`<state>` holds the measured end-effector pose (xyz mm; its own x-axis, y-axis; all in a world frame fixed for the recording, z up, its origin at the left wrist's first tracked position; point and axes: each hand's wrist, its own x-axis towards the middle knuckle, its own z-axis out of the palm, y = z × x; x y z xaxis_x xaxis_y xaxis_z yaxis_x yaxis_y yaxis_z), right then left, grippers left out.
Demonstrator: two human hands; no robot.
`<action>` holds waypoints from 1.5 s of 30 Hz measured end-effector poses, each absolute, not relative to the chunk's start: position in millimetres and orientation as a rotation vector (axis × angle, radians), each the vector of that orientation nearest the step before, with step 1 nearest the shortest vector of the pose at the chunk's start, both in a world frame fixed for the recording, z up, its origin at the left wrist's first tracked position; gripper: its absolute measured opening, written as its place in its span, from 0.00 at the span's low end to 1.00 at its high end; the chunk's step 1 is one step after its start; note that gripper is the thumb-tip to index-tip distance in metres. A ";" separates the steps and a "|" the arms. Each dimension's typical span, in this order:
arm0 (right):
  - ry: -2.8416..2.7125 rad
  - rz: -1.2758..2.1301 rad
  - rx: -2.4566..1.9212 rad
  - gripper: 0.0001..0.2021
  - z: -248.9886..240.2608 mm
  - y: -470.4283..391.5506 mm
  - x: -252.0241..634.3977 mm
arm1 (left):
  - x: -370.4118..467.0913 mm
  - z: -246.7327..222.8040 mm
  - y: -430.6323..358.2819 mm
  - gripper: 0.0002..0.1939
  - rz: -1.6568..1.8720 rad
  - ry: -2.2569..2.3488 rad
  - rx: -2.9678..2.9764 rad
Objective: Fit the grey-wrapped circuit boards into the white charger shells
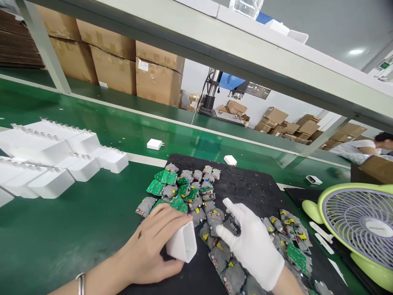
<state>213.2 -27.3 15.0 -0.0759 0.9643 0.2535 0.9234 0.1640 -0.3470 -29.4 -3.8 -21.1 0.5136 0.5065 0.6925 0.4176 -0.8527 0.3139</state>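
Observation:
My bare left hand is wrapped around a white plastic charger housing. The hollow end of the housing points right, towards my other hand. My right hand, in a white glove, hovers over a spread of circuit boards coated with grey potting compound. Its thumb and forefinger are apart, with a grey-coated board between or just below them; contact cannot be made out. Green-backed circuit boards lie among the grey ones on the black mat.
Rows of white charger housings with metal pins stand at left. Single white chargers lie beyond the mat. A green fan is at right. A shelf beam crosses overhead, cardboard boxes stand behind, and a person sits far right.

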 end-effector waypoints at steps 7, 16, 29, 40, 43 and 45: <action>-2.471 0.201 -1.365 0.25 8.1 -28.5 211.6 | -30.6 -22.2 -4.0 0.31 1.199 0.842 2.626; -2.506 0.542 -1.396 0.27 13.9 -17.8 243.4 | -33.7 -24.0 -5.1 0.33 0.954 0.818 2.613; -2.168 0.032 -1.155 0.08 26.0 -51.0 206.1 | -30.9 -18.6 -3.7 0.37 0.962 0.726 2.736; -2.438 0.554 -1.270 0.12 22.1 -43.0 209.2 | -31.1 -14.8 -5.1 0.34 0.904 0.731 2.741; -2.432 0.482 -1.244 0.10 16.6 -42.8 213.5 | -30.7 -14.0 -5.1 0.33 0.913 0.735 2.740; -2.385 0.365 -1.249 0.09 12.5 -43.1 214.4 | -30.5 -14.3 -4.6 0.33 0.918 0.734 2.738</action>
<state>214.4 -43.1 12.5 -0.5072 0.8266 0.2439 0.7158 0.5616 -0.4151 -30.5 -4.6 -14.3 0.6908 0.4995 0.5228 0.4001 -0.8663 0.2990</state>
